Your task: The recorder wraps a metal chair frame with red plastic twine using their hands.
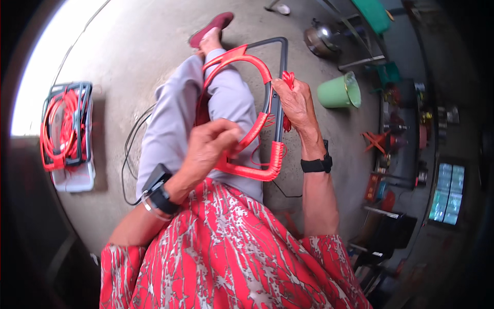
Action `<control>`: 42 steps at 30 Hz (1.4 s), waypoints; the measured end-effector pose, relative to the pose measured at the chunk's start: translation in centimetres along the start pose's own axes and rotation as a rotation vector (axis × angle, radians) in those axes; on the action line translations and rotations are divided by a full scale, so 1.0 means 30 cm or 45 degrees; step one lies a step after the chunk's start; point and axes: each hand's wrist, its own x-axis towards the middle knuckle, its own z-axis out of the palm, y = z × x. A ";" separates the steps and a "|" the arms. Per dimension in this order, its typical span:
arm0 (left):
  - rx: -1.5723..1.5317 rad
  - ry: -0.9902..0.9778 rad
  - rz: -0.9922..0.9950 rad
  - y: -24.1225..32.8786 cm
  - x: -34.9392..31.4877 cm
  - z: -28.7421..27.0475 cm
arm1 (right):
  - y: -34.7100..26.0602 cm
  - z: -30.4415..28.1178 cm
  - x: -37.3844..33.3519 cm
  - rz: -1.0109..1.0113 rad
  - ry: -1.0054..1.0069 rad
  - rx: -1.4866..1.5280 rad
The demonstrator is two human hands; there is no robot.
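Note:
A black metal frame (284, 56) with a round inner ring (268, 98) rests across my lap. Red plastic cord (277, 162) is wound tightly round much of the ring and the frame's near corner, while the far and right bars are bare black. My right hand (297, 101) is closed round the ring and the right bar where they run side by side, with a bundle of red cord (288, 80) beside its fingers. Over the near left part of the ring, my left hand (212, 143) has curled, slightly blurred fingers; what they pinch is hidden.
On the floor at left, similar red-wound frames (66, 129) lie stacked on a white plastic tub (74, 178). A black cable (126, 154) loops beside my leg. To the right stand a green bucket (337, 91), a metal kettle (321, 38) and cluttered shelves (401, 134).

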 end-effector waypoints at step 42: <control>0.179 -0.646 -1.154 0.100 -0.100 0.039 | 0.012 -0.002 -0.507 0.510 -0.255 0.967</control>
